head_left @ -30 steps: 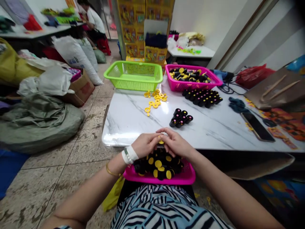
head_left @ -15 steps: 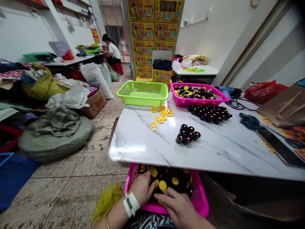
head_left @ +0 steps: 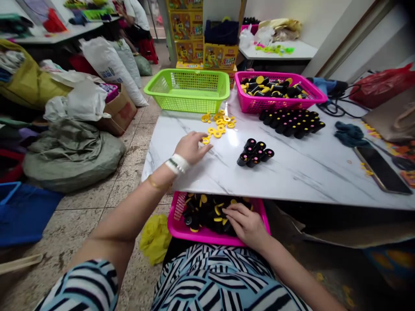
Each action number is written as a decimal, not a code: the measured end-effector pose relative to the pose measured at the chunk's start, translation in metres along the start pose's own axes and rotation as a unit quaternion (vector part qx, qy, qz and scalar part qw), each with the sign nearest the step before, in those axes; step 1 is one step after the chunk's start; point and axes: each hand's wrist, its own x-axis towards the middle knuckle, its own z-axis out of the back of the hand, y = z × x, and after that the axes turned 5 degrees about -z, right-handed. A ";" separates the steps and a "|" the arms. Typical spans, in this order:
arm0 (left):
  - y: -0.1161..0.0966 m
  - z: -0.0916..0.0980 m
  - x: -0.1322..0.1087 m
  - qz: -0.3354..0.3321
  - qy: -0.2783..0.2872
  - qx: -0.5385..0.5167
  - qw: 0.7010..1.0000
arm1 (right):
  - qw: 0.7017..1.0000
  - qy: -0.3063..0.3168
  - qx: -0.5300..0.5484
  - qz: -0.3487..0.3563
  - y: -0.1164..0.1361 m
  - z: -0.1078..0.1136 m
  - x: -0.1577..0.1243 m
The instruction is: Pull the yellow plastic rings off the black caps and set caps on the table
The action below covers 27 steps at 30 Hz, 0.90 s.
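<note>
My left hand (head_left: 191,148) reaches over the table, thumb and fingers apart, fingertips at the nearest of the flat yellow plastic rings (head_left: 221,122). Part of that ring is hidden by the fingers. My right hand (head_left: 248,224) is low over the pink basket (head_left: 214,236) on my lap, its fingers bent around a black cylinder with a yellow cap (head_left: 218,219); the grip is partly hidden. Loose black and yellow pieces fill this basket. On the table, several black cylinders (head_left: 255,152) with pink or yellow dots stand in a small cluster.
A green basket (head_left: 188,106) and another pink basket (head_left: 282,103) of black and yellow pieces stand at the back. Before the latter is a larger block of black cylinders (head_left: 292,122). A phone (head_left: 384,169) and dark cloth (head_left: 352,134) lie right. A person (head_left: 138,19) sits far left.
My left hand has left the lap basket and moved up and forward to the yellow rings. My right hand stays at the basket. The view has tilted downward.
</note>
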 end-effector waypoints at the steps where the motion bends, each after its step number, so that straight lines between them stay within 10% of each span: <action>1: 0.005 -0.006 0.011 -0.011 0.021 0.033 0.999 | 1.000 -0.002 -0.005 0.013 0.005 0.001 -0.002; 6: -0.011 -0.018 -0.007 -0.116 0.098 0.096 0.984 | 0.999 -0.037 0.003 0.036 0.018 0.009 -0.008; 15: -0.057 -0.024 -0.110 -0.159 0.028 -0.089 0.983 | 0.984 -0.149 -0.079 0.051 0.022 0.033 0.035; 27: -0.057 -0.042 -0.006 -0.043 0.072 -0.176 0.981 | 0.973 -0.137 -0.130 0.135 0.024 0.010 0.066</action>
